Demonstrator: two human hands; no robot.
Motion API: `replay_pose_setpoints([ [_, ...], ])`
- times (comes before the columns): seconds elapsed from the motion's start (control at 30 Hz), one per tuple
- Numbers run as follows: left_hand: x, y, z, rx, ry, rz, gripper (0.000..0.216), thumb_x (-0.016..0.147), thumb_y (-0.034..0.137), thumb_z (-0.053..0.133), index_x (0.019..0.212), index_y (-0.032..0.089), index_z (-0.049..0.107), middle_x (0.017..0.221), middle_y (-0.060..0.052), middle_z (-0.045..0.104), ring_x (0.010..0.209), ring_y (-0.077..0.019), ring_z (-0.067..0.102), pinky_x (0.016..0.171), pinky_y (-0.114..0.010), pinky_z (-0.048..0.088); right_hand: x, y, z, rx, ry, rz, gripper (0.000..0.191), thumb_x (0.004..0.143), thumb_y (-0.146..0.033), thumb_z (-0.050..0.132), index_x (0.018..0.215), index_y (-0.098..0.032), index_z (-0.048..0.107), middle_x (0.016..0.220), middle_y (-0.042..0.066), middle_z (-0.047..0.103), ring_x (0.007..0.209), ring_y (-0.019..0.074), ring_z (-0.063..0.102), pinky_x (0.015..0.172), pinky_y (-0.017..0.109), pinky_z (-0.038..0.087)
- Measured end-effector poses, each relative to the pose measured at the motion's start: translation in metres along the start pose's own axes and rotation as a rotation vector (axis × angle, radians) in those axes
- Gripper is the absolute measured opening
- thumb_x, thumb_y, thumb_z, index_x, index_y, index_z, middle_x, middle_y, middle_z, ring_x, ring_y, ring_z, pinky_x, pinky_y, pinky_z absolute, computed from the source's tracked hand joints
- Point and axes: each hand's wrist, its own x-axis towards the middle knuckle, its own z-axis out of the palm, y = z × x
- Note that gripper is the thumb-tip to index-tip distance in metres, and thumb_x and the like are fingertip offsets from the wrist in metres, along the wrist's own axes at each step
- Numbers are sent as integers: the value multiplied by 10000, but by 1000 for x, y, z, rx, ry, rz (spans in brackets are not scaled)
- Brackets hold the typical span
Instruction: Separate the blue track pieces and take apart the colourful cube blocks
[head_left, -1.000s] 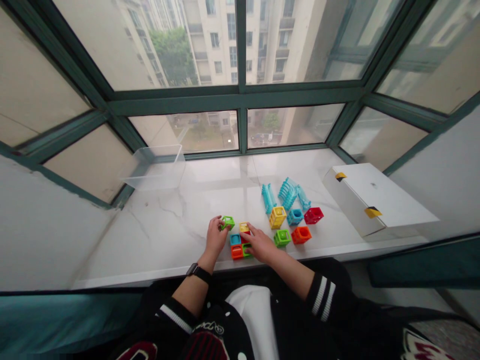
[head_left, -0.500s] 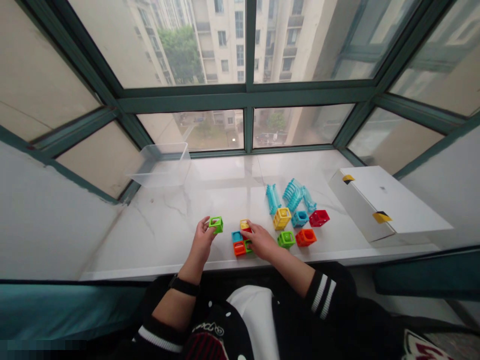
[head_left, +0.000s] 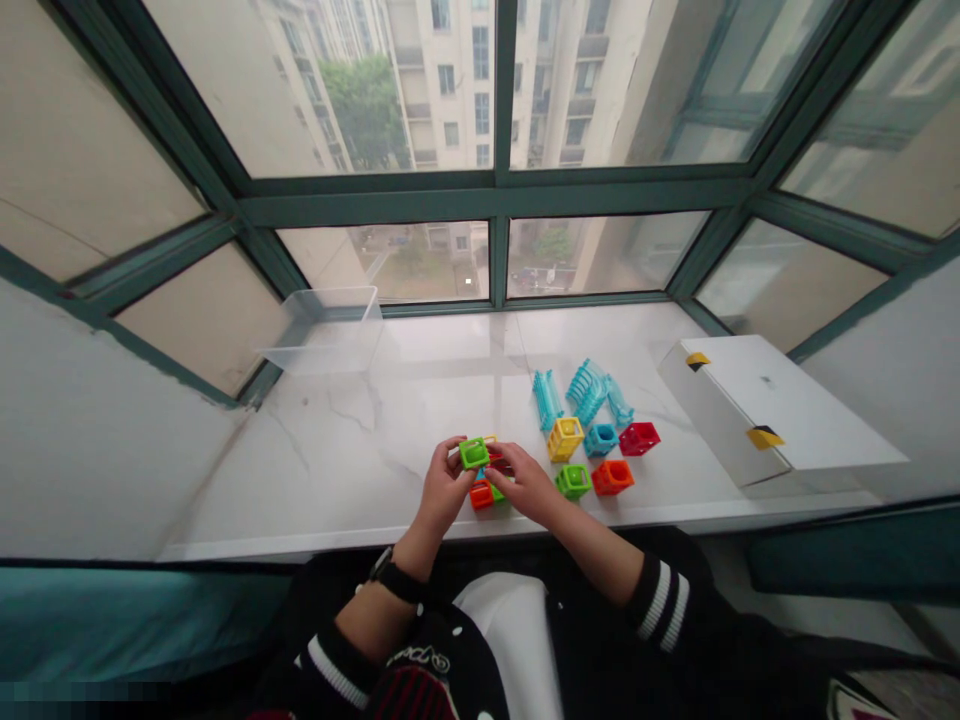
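My left hand [head_left: 448,486] is closed on a green open-sided toy block [head_left: 474,454], held above the left side of a small block cluster. My right hand [head_left: 525,484] curls round the cluster's right side, its thumb and fingers by a red block [head_left: 496,453]. In the same cluster, an orange block [head_left: 481,495] and a second green block show at the front near the sill's edge. The hands and the held block cover most of the cluster's blue and yellow blocks, and I cannot see whether the held block touches it.
To the right stand loose yellow [head_left: 565,439], blue [head_left: 601,440], red [head_left: 639,438], green [head_left: 573,481] and orange [head_left: 613,477] blocks. Behind them lie clear blue track pieces [head_left: 589,390]. A white box [head_left: 787,400] stands far right, a transparent bin [head_left: 330,335] back left, windows behind.
My left hand has moved right with the green block, from beside the cluster to over its left side. My right hand has stayed at the cluster, shifting only slightly.
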Motion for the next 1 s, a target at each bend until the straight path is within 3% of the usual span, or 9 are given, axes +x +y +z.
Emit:
replay_pose_setpoints([
  [0.1,-5,6,16,45,-18,98,459,842,284,718,1242,241,496,1486,-141,548,1285,-270,651,1110,-455,541,-3,2,-1,46,11,-8,310,974,-353,606,1258,-237,648,1233,95,657,1156,237,652,995,399,565],
  [0.23,-11,16,26,63,-105,134,478,885,281,706,1303,242,479,1461,-139,569,1321,-276,625,1146,-480,514,-6,7,-4,234,73,67,343,949,-396,609,1247,-227,628,1214,87,671,1097,236,674,963,401,570],
  [0.37,-14,22,25,79,-189,168,331,925,299,678,1232,227,575,1483,-144,557,1363,-299,587,1180,-522,476,-8,11,-13,404,120,146,353,936,-403,595,1249,-240,581,1193,69,693,1042,225,700,952,405,571],
  [0.43,-15,22,24,111,-217,139,321,937,309,665,1237,228,588,1468,-144,574,1337,-298,607,1144,-515,512,-9,12,-18,406,169,140,346,927,-394,593,1240,-245,577,1229,70,686,1081,226,688,986,413,557],
  [0.57,-15,21,24,88,-210,60,586,907,298,708,1433,285,449,1473,-124,575,1170,-262,701,966,-452,625,-12,9,-22,400,156,135,356,929,-374,571,1260,-243,574,1271,80,687,1168,236,668,1037,426,536],
  [0.63,-14,23,23,123,-212,100,613,881,288,743,1435,295,480,1489,-115,560,1158,-261,702,963,-437,623,-13,5,-23,439,122,109,359,937,-360,570,1276,-241,568,1291,85,687,1201,240,664,1060,436,526],
  [0.77,-12,30,21,209,-204,192,420,899,304,735,1298,246,615,1353,-105,649,1184,-262,686,1045,-440,576,-16,-2,-23,423,85,49,349,975,-353,568,1303,-234,571,1248,83,698,1151,230,685,1042,435,541],
  [1.0,-13,33,21,181,-112,191,422,882,291,771,1266,222,610,1244,-99,704,1074,-238,722,991,-421,591,-19,-11,-23,238,92,-135,469,920,-228,655,1377,-274,557,1317,87,594,1132,216,690,1029,416,582],
])
